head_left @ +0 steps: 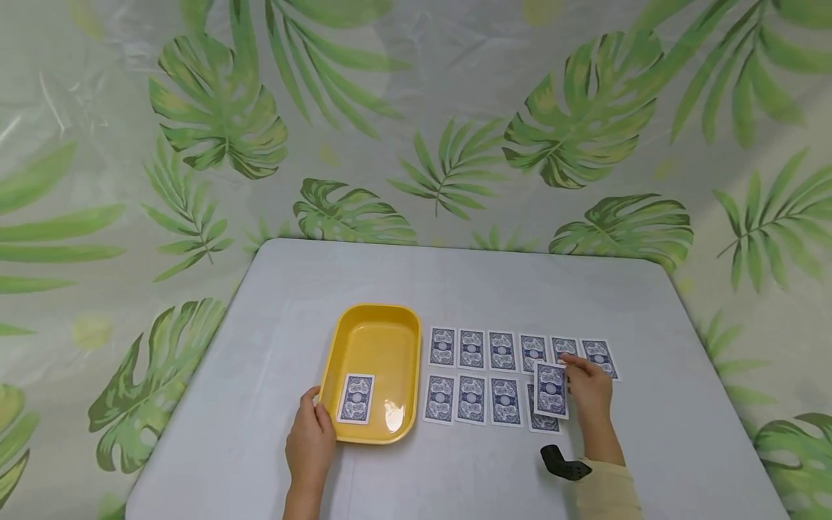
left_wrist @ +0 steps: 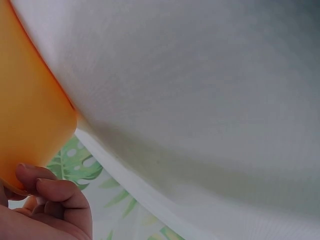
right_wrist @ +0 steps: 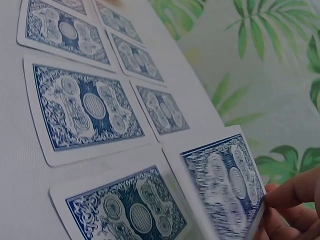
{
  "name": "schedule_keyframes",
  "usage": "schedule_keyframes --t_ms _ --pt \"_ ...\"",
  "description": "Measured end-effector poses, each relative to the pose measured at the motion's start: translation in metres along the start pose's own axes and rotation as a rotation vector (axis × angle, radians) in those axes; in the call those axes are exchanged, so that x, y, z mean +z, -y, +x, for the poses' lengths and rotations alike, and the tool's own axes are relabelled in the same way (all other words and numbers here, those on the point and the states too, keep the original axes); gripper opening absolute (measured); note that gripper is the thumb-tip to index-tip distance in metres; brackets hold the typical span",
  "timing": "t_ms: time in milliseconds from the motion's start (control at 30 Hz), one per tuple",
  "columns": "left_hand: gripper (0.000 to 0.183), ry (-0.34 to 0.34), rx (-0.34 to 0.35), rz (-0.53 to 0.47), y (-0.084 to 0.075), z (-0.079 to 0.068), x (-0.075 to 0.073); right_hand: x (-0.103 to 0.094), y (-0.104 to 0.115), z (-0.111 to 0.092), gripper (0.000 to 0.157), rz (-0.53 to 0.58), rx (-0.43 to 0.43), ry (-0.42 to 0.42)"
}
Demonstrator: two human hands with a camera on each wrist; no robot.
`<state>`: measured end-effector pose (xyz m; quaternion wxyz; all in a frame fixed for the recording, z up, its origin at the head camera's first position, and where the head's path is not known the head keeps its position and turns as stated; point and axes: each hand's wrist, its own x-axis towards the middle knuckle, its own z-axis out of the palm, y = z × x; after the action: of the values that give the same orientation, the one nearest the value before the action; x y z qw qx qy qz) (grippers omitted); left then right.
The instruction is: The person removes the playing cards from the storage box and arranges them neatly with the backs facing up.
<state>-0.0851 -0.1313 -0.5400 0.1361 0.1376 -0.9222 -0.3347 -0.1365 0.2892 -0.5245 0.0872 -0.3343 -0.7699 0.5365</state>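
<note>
My left hand (head_left: 310, 438) grips the near left rim of a yellow tray (head_left: 373, 312); in the left wrist view its curled fingers (left_wrist: 67, 194) hold the tray's edge. One blue-backed playing card (head_left: 356, 399) lies face down inside the tray. To the right, my right hand (head_left: 590, 388) pinches another playing card (head_left: 549, 391) by its right edge. That card, back showing, is raised and tilted in the right wrist view and partly covers a card (head_left: 544, 422) in the near row. Its face is hidden.
Two rows of face-down cards lie right of the tray: a far row (head_left: 502, 352) and a near row (head_left: 471, 399). They rest on a white table (head_left: 325, 271) backed by a leaf-patterned sheet (head_left: 448, 87). A black curved piece (head_left: 564, 464) sticks out by the right sleeve (head_left: 607, 491).
</note>
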Motion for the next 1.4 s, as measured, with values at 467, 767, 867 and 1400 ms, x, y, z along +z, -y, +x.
schedule_keyframes --t_ms 467,767,867,1400 --pt "0.03 0.013 -0.012 0.017 -0.003 0.0 -0.001 -0.025 -0.019 0.006 0.035 -0.021 0.108 0.007" --pt "0.03 -0.003 0.002 0.014 -0.001 0.0 0.001 -0.036 -0.029 0.008 0.037 -0.013 0.129 -0.002" --pt "0.029 -0.016 0.012 0.014 -0.001 -0.001 0.001 -0.038 -0.032 0.008 0.036 -0.018 0.127 -0.002" --pt "0.03 -0.015 0.015 0.007 -0.001 -0.002 0.001 -0.043 -0.045 0.01 0.028 -0.268 -0.074 0.09"
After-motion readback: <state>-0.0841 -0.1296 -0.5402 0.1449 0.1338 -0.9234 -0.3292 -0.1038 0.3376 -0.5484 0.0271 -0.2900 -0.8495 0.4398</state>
